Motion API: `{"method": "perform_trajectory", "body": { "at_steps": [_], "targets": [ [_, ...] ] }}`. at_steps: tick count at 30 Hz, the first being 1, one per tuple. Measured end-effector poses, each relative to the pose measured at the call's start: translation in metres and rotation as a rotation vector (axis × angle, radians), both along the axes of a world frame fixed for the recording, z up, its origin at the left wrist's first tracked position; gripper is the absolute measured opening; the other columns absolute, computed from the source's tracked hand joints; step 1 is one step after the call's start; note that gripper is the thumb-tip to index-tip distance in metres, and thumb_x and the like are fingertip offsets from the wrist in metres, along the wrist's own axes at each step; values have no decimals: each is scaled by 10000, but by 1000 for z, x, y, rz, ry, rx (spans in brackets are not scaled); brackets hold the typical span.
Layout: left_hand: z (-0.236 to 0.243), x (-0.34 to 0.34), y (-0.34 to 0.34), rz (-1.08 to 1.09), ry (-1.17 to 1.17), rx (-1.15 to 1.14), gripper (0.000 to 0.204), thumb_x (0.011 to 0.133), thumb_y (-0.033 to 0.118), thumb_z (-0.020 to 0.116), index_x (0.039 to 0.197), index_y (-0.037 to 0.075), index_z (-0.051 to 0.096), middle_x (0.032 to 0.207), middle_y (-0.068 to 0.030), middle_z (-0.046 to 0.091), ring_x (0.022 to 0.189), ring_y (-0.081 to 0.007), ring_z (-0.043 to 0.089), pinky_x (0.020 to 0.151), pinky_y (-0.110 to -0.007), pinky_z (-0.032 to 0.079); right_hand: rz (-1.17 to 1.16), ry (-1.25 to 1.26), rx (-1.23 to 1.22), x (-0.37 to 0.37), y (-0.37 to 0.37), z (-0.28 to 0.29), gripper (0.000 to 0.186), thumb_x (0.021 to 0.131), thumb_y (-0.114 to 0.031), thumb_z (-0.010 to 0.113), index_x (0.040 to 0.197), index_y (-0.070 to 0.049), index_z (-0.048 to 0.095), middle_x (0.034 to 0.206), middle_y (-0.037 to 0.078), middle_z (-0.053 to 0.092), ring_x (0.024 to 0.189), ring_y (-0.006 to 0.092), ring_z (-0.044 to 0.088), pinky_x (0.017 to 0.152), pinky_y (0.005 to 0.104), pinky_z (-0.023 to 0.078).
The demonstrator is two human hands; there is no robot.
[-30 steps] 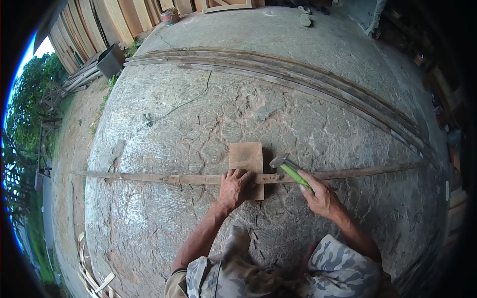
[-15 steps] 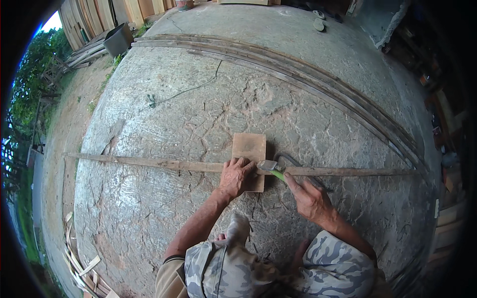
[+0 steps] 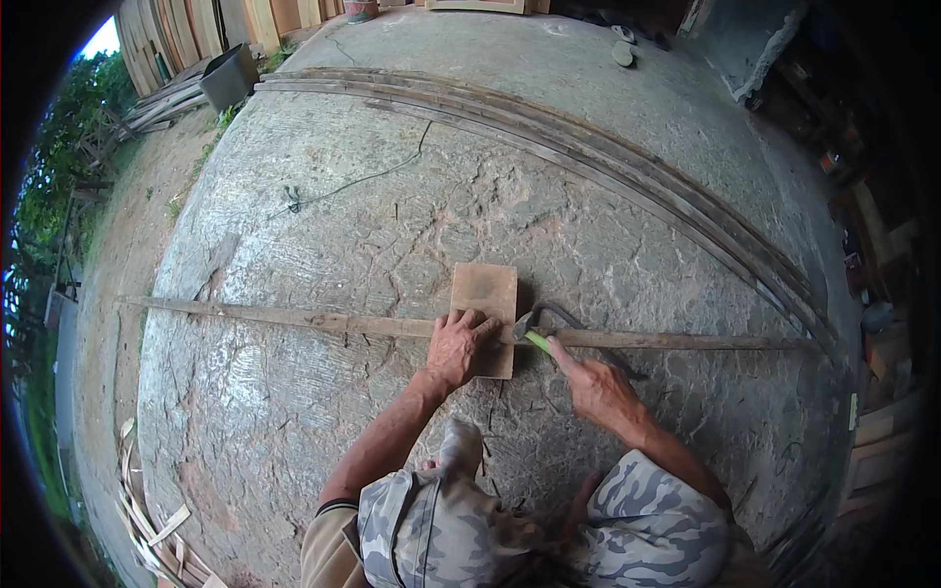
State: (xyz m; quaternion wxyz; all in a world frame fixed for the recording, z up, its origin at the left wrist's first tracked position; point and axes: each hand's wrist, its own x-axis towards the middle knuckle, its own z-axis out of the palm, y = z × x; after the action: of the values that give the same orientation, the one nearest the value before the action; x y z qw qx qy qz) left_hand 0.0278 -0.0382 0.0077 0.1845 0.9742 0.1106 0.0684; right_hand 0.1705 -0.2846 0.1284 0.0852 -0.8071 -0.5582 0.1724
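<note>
A long weathered wooden strip [image 3: 637,340] lies crosswise over a short tan board [image 3: 484,284] on the rough concrete. My left hand [image 3: 456,348] presses and grips the strip on the board, fingers bent over it. My right hand [image 3: 598,392] is closed round the green handle of a hammer [image 3: 524,328], whose head is at the strip beside the board's right edge, close to my left fingertips. A dark curved shape just behind the hammer is too unclear to name. My legs in camouflage cloth are below.
Several long weathered strips [image 3: 588,147] lie across the upper floor. A thin cord [image 3: 382,176], sandals [image 3: 622,54], a grey bin [image 3: 227,83], leaning planks [image 3: 186,34] and wood offcuts [image 3: 157,539] lie or stand around. The concrete's edge [image 3: 172,255] borders dirt on the left.
My right hand and hammer have moved left and down onto the strip beside the board. My left hand stays on the strip. The whole view has shifted slightly.
</note>
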Motion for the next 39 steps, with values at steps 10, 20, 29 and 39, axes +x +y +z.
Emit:
{"method": "perform_trajectory", "body": {
  "at_steps": [10, 20, 29, 39],
  "targets": [
    [-4, 1, -1, 0, -38, 2, 501, 933, 239, 601, 1433, 228, 640, 1268, -84, 614, 1236, -337, 531, 999, -463, 409, -29, 92, 424, 4, -11, -26, 775, 943, 30, 601, 1656, -138, 348, 821, 184, 609, 632, 350, 661, 554, 464, 536],
    [-4, 4, -2, 23, -56, -28, 440, 949, 329, 667, 1369, 195, 680, 1302, -88, 634, 1205, -355, 545, 990, -490, 407, -60, 29, 548, 7, -34, -32, 864, 890, 70, 645, 1663, -117, 309, 819, 140, 574, 663, 285, 614, 596, 417, 540],
    [-10, 6, -3, 14, -106, -10, 453, 892, 326, 733, 1315, 168, 702, 1254, -91, 646, 1139, -347, 561, 968, -503, 411, -43, 81, 257, 1, -50, -59, 814, 941, -59, 638, 1673, -180, 304, 792, 92, 562, 605, 227, 595, 511, 392, 508],
    [34, -19, 24, -27, -67, 107, 284, 931, 274, 697, 1197, 176, 700, 1146, -73, 682, 1113, -316, 605, 1007, -490, 389, -126, 263, 509, 0, -70, -34, 642, 1001, -116, 665, 1604, -147, 446, 791, 115, 628, 644, 267, 657, 579, 418, 524]
  ]
}}
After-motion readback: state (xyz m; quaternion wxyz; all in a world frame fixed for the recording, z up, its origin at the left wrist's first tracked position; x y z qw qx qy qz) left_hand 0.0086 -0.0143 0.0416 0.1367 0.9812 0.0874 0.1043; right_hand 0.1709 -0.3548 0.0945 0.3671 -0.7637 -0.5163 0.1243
